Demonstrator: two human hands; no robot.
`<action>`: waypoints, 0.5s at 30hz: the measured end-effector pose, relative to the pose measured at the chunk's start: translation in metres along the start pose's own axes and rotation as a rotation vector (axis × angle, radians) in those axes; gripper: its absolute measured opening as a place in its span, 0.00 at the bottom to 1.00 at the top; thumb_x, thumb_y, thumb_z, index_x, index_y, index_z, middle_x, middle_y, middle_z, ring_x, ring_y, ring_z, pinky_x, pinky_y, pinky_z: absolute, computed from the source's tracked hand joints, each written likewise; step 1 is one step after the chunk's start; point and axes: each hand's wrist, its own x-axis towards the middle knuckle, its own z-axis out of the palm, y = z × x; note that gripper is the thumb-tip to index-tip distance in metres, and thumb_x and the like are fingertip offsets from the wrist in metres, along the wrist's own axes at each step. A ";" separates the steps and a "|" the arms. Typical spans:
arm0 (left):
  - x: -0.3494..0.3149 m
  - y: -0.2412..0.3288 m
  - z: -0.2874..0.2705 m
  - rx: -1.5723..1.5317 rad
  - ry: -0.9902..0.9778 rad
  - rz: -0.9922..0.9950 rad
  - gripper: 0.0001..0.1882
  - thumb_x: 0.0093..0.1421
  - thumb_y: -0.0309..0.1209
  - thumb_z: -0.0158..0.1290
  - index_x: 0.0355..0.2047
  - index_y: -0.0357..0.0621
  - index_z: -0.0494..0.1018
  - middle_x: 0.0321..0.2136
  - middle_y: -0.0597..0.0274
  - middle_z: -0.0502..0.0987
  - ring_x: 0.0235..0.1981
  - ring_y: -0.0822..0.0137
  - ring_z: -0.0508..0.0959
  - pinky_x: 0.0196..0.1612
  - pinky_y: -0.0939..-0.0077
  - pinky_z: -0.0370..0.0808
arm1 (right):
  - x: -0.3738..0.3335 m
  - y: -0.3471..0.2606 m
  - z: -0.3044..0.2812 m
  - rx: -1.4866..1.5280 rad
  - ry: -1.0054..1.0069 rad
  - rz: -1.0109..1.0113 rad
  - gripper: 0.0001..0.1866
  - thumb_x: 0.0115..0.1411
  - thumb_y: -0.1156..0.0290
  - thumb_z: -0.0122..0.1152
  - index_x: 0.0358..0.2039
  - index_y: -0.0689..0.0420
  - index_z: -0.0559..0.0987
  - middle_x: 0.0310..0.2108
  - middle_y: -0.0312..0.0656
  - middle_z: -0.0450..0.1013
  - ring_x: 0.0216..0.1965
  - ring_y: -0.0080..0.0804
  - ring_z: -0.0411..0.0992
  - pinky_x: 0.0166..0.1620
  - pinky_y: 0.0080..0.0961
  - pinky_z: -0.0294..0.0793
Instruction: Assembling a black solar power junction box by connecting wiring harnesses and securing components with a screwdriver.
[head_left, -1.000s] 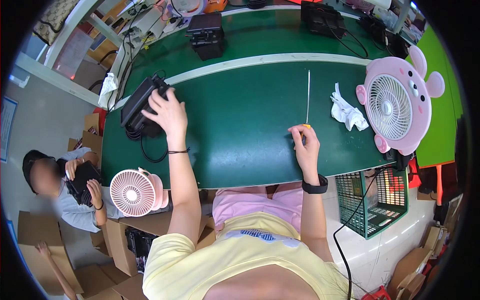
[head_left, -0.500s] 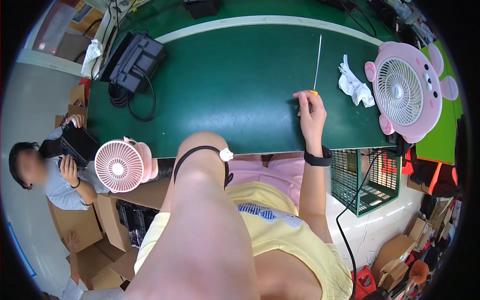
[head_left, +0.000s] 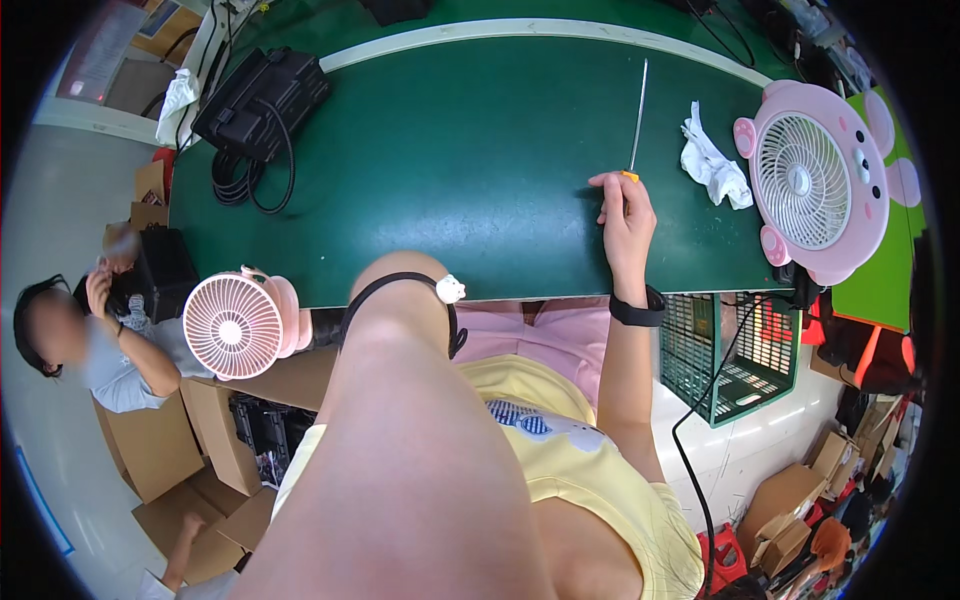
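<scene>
My right hand (head_left: pixel 630 205) rests on the green table (head_left: pixel 470 170), its fingers closed round the handle of a screwdriver (head_left: pixel 638 122). A bit of orange shows at the handle's top, and the long thin metal shaft points to the far side. My left arm (head_left: pixel 400 400) is bent close in front of me, with a black band and a small white animal charm (head_left: pixel 451 289) round it near the elbow. The left hand itself is out of the picture. To the right of the screwdriver lies a crumpled white cloth or tissue (head_left: pixel 715 165).
A pink animal-faced fan (head_left: pixel 800 180) lies at the right; a small pink fan (head_left: pixel 235 325) is by the near left edge. A black case (head_left: pixel 265 105) with coiled cable sits far left. Another person (head_left: pixel 120 350) is beside a black box (head_left: pixel 165 270). A green crate (head_left: pixel 735 385) stands below the table.
The view has shifted slightly. The person on the left has raised a hand, and the black box that was held up there now sits lower beside them. My right hand keeps the screwdriver.
</scene>
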 end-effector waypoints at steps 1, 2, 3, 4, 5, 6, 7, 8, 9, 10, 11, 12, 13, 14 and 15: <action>-0.002 -0.002 -0.001 -0.007 -0.008 -0.014 0.17 0.49 0.23 0.46 0.10 0.51 0.53 0.10 0.72 0.55 0.13 0.77 0.53 0.23 0.77 0.48 | 0.001 0.000 0.001 0.001 -0.001 -0.001 0.14 0.71 0.67 0.53 0.36 0.62 0.83 0.29 0.33 0.70 0.21 0.15 0.64 0.26 0.15 0.64; -0.004 -0.005 -0.002 -0.016 -0.016 -0.028 0.17 0.49 0.23 0.47 0.10 0.51 0.54 0.11 0.72 0.55 0.13 0.76 0.53 0.23 0.77 0.48 | 0.001 0.001 0.003 0.009 0.000 -0.010 0.14 0.71 0.67 0.53 0.36 0.62 0.83 0.30 0.33 0.70 0.21 0.14 0.64 0.26 0.15 0.64; -0.005 -0.007 -0.002 -0.025 -0.024 -0.041 0.17 0.50 0.23 0.47 0.10 0.50 0.54 0.11 0.72 0.55 0.13 0.76 0.53 0.24 0.77 0.49 | 0.001 0.001 0.004 0.019 0.002 -0.020 0.14 0.71 0.67 0.53 0.35 0.62 0.82 0.30 0.33 0.70 0.21 0.14 0.64 0.26 0.15 0.64; -0.007 -0.009 -0.003 -0.035 -0.032 -0.058 0.17 0.50 0.23 0.47 0.10 0.50 0.54 0.11 0.72 0.55 0.13 0.76 0.54 0.24 0.77 0.49 | 0.001 0.000 0.004 0.018 0.004 -0.019 0.14 0.71 0.67 0.53 0.35 0.62 0.82 0.30 0.33 0.70 0.21 0.14 0.64 0.26 0.15 0.64; -0.009 -0.012 -0.004 -0.045 -0.040 -0.073 0.17 0.50 0.23 0.47 0.10 0.50 0.54 0.11 0.72 0.55 0.13 0.76 0.54 0.24 0.77 0.50 | 0.002 0.000 0.004 0.013 0.003 -0.020 0.14 0.71 0.67 0.53 0.35 0.62 0.82 0.30 0.33 0.70 0.21 0.14 0.64 0.26 0.15 0.64; -0.010 -0.014 -0.004 -0.056 -0.047 -0.088 0.17 0.51 0.23 0.47 0.10 0.50 0.54 0.11 0.71 0.56 0.13 0.76 0.54 0.24 0.77 0.50 | 0.002 -0.001 0.004 0.008 0.002 -0.021 0.14 0.71 0.67 0.53 0.35 0.62 0.82 0.30 0.33 0.70 0.21 0.14 0.64 0.26 0.15 0.64; -0.011 -0.016 -0.005 -0.064 -0.056 -0.103 0.17 0.51 0.23 0.47 0.11 0.50 0.54 0.11 0.71 0.56 0.13 0.76 0.54 0.24 0.77 0.50 | 0.002 -0.001 0.004 0.008 0.002 -0.021 0.14 0.71 0.67 0.53 0.35 0.62 0.82 0.30 0.33 0.70 0.21 0.14 0.64 0.26 0.15 0.64; -0.012 -0.018 -0.005 -0.073 -0.064 -0.118 0.17 0.51 0.23 0.47 0.11 0.50 0.55 0.11 0.71 0.56 0.13 0.76 0.55 0.24 0.77 0.51 | 0.002 0.000 0.003 0.001 0.000 -0.022 0.14 0.71 0.67 0.53 0.35 0.62 0.82 0.30 0.33 0.70 0.21 0.14 0.64 0.26 0.15 0.64; -0.013 -0.020 -0.005 -0.082 -0.072 -0.132 0.17 0.52 0.23 0.47 0.11 0.50 0.55 0.11 0.71 0.56 0.13 0.75 0.55 0.24 0.77 0.51 | 0.003 -0.001 0.002 -0.007 -0.001 -0.025 0.14 0.71 0.67 0.53 0.35 0.62 0.82 0.30 0.33 0.70 0.21 0.14 0.64 0.26 0.15 0.64; -0.015 -0.021 -0.006 -0.090 -0.081 -0.147 0.17 0.52 0.23 0.47 0.11 0.49 0.55 0.11 0.71 0.57 0.14 0.75 0.55 0.25 0.77 0.52 | 0.002 0.000 0.002 -0.006 -0.001 -0.025 0.14 0.71 0.67 0.53 0.35 0.62 0.82 0.30 0.33 0.70 0.21 0.14 0.64 0.26 0.15 0.64; -0.016 -0.023 -0.006 -0.098 -0.089 -0.161 0.17 0.53 0.23 0.47 0.11 0.49 0.55 0.12 0.71 0.57 0.14 0.75 0.55 0.25 0.77 0.52 | 0.002 0.000 0.002 -0.001 -0.004 -0.022 0.14 0.71 0.67 0.53 0.35 0.62 0.82 0.30 0.33 0.70 0.21 0.14 0.64 0.26 0.15 0.64; -0.017 -0.025 -0.006 -0.107 -0.097 -0.174 0.17 0.53 0.23 0.47 0.11 0.49 0.55 0.12 0.71 0.57 0.14 0.75 0.55 0.25 0.77 0.53 | 0.002 0.000 0.002 0.003 -0.005 -0.019 0.14 0.71 0.67 0.53 0.35 0.62 0.82 0.30 0.33 0.70 0.21 0.15 0.64 0.26 0.15 0.64; -0.018 -0.027 -0.006 -0.116 -0.105 -0.189 0.17 0.53 0.23 0.47 0.11 0.49 0.55 0.12 0.71 0.57 0.14 0.75 0.56 0.25 0.77 0.53 | 0.002 0.000 0.002 0.003 -0.004 -0.019 0.14 0.71 0.67 0.53 0.35 0.62 0.82 0.30 0.33 0.70 0.21 0.15 0.64 0.26 0.15 0.64; -0.020 -0.029 -0.007 -0.126 -0.113 -0.204 0.17 0.54 0.23 0.47 0.12 0.49 0.55 0.12 0.71 0.57 0.14 0.75 0.56 0.25 0.77 0.53 | 0.002 0.000 0.002 0.005 0.001 -0.019 0.14 0.70 0.66 0.54 0.35 0.60 0.83 0.30 0.35 0.71 0.21 0.18 0.65 0.25 0.17 0.65; -0.021 -0.032 -0.007 -0.137 -0.120 -0.218 0.17 0.54 0.23 0.47 0.12 0.49 0.56 0.12 0.71 0.58 0.14 0.75 0.56 0.25 0.77 0.54 | 0.002 0.001 0.002 0.007 0.008 -0.020 0.13 0.70 0.64 0.55 0.35 0.58 0.84 0.31 0.36 0.72 0.21 0.21 0.66 0.25 0.19 0.67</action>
